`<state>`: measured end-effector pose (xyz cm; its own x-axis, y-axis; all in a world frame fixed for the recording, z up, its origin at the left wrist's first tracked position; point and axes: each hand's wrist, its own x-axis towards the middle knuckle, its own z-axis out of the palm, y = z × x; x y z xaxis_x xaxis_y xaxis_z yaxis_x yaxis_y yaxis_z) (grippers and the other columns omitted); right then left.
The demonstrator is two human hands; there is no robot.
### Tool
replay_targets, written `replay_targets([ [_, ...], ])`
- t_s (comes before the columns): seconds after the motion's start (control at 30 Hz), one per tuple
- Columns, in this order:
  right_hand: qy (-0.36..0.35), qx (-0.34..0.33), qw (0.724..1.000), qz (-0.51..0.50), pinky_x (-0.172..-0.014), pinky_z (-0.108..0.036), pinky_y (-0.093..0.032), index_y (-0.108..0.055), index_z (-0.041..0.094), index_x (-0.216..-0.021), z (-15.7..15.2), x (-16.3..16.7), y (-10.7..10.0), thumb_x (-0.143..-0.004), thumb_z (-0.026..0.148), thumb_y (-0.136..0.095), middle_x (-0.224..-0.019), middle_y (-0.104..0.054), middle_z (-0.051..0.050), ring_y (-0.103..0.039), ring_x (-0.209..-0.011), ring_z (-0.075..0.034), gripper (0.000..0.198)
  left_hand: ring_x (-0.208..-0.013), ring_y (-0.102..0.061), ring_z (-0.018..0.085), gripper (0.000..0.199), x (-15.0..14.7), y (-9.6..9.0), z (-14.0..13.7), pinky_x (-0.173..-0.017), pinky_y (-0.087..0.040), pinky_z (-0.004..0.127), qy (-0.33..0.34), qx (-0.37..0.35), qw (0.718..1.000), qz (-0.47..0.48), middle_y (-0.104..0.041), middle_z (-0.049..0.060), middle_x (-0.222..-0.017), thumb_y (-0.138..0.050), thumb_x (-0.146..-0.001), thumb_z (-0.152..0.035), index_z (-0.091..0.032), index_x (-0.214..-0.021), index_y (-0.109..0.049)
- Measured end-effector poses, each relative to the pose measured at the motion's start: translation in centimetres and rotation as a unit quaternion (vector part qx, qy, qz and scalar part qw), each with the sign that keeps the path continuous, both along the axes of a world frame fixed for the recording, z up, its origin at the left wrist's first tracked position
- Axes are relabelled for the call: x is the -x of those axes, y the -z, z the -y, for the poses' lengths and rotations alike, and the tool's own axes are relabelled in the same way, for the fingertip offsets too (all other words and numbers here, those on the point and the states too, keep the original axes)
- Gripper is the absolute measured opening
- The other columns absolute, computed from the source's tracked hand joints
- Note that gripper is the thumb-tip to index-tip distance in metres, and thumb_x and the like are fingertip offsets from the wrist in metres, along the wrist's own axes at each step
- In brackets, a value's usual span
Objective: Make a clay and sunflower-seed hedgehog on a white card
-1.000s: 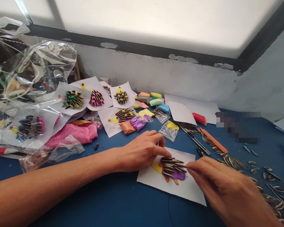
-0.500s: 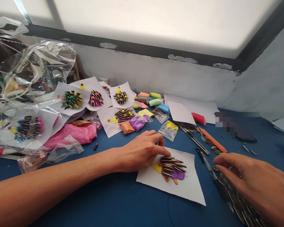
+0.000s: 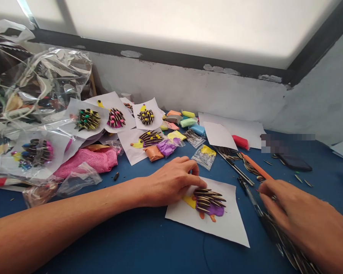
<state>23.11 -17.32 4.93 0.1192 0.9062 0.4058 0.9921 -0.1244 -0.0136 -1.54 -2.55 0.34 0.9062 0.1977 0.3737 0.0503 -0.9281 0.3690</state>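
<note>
In the head view my left hand (image 3: 175, 180) rests with bent fingers on a white paper sheet (image 3: 231, 226), holding it down against the table. Its fingertips touch beside a clay hedgehog (image 3: 210, 202) with a purple body, yellow head, orange feet and striped sunflower seeds as spines. To the right, my right hand (image 3: 305, 217) is over a pile of sunflower seeds (image 3: 290, 253), thumb and fingers drawn together. Whatever lies between those fingertips is hidden. A pen (image 3: 251, 201) and an orange stick-like tool (image 3: 257, 166) are close to this hand.
Finished hedgehog sheets (image 3: 145, 117) lie at the back left, near a pink cloth (image 3: 88, 163) and clear plastic bags (image 3: 51, 83). Colored clay packs (image 3: 188, 122) sit near the wall. A dark phone (image 3: 295, 161) lies at the right.
My right hand has shifted slightly and turned more palm-down over the seeds, its fingers closer together. My left hand stays on the paper. The view has moved a little.
</note>
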Motion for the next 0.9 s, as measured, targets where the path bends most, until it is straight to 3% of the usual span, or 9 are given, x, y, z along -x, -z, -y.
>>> replay_targets([
  [0.13,-0.039,0.035,0.994,-0.094,-0.030,-0.023,-0.037,-0.062,0.028,-0.081,0.4,1.5,-0.6,-0.091,0.044,-0.046,-0.048,-0.057,0.004,-0.051,-0.033,-0.013,0.025,-0.087,-0.049,0.018,0.036,-0.1,-0.1,0.1,-0.077,-0.042,0.031,0.000,0.003,1.000,0.000,-0.060,0.008,-0.100,-0.050,-0.090,-0.004,-0.021,-0.112,-0.072],
  [0.23,-0.113,0.064,0.974,-0.186,-0.045,-0.019,-0.050,-0.063,0.030,-0.098,0.8,3.0,-0.5,-0.095,0.043,-0.048,-0.073,-0.069,0.002,-0.065,-0.057,-0.012,0.020,-0.087,-0.049,0.018,0.035,-0.1,-0.1,0.1,-0.078,-0.042,0.031,-0.002,0.001,1.000,0.000,-0.061,0.008,-0.100,-0.049,-0.090,-0.005,-0.021,-0.112,-0.072],
  [0.37,-0.214,0.112,0.948,-0.208,-0.053,-0.017,-0.052,-0.066,0.030,-0.095,1.0,4.6,-0.1,-0.094,0.032,-0.054,-0.080,-0.068,0.003,-0.065,-0.062,-0.010,0.012,-0.088,-0.049,0.018,0.036,-0.1,0.1,0.0,-0.079,-0.043,0.032,-0.001,-0.001,1.000,0.001,-0.061,0.008,-0.100,-0.048,-0.090,-0.004,-0.021,-0.112,-0.072],
  [0.53,-0.207,0.092,0.957,-0.180,-0.053,-0.015,-0.049,-0.064,0.029,-0.089,1.1,5.5,0.8,-0.094,0.025,-0.056,-0.076,-0.066,0.006,-0.063,-0.059,-0.008,0.010,-0.087,-0.049,0.018,0.036,-0.1,0.3,-0.1,-0.079,-0.042,0.033,0.000,-0.007,1.000,0.003,-0.061,0.008,-0.100,-0.050,-0.089,-0.005,-0.022,-0.112,-0.071],
  [0.9,-0.217,0.057,0.966,-0.126,-0.055,-0.020,-0.051,-0.066,0.026,-0.093,0.9,5.9,1.5,-0.094,0.022,-0.054,-0.082,-0.070,0.000,-0.067,-0.064,-0.012,0.013,-0.088,-0.049,0.018,0.035,-0.1,0.1,0.0,-0.080,-0.043,0.032,-0.005,-0.010,1.000,-0.015,-0.060,0.008,-0.101,-0.052,-0.089,-0.005,-0.023,-0.113,-0.070],
])
